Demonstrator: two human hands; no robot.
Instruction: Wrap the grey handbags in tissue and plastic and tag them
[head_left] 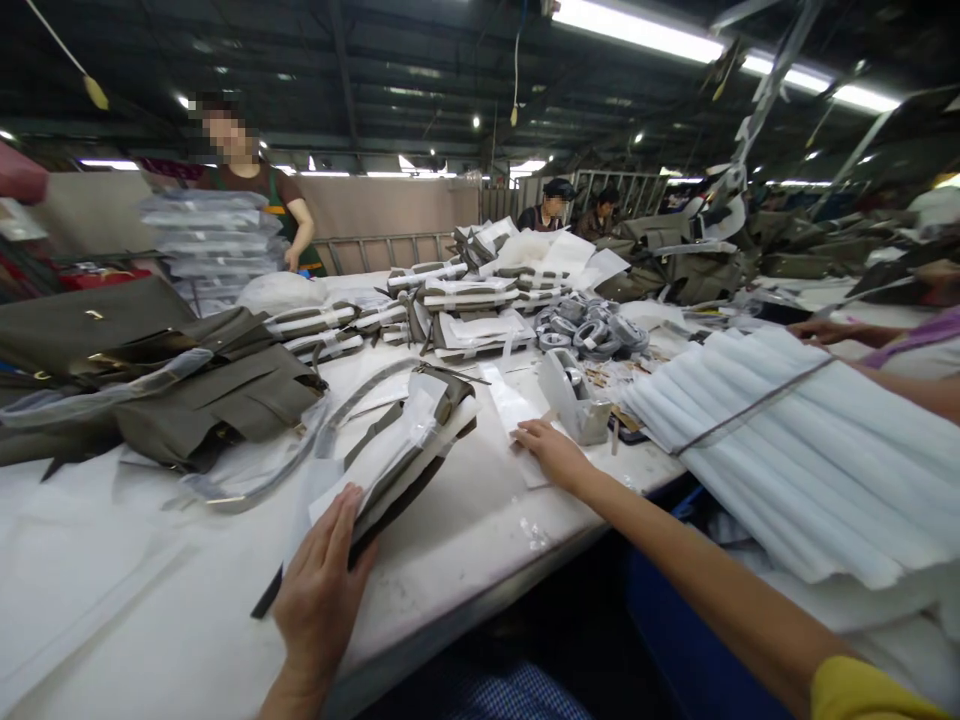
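My left hand (pixel 319 590) lies flat and open on the near end of a stack of olive-grey strap pieces wrapped in white paper (pixel 401 440) on the white table (pixel 150 620). My right hand (pixel 551 450) reaches forward, its fingers resting on a thin white paper strip (pixel 517 415) beside a grey tape dispenser (pixel 574 395). The fingers look loosely curled on the strip; nothing is lifted.
Olive bags (pixel 187 390) lie at the left. Wrapped strap bundles (pixel 465 295) and tape rolls (pixel 592 330) fill the far table. A bound stack of white foam sheets (pixel 787 440) is at the right. Another person's arm (pixel 862 335) reaches in at right; a person (pixel 262 195) stands behind.
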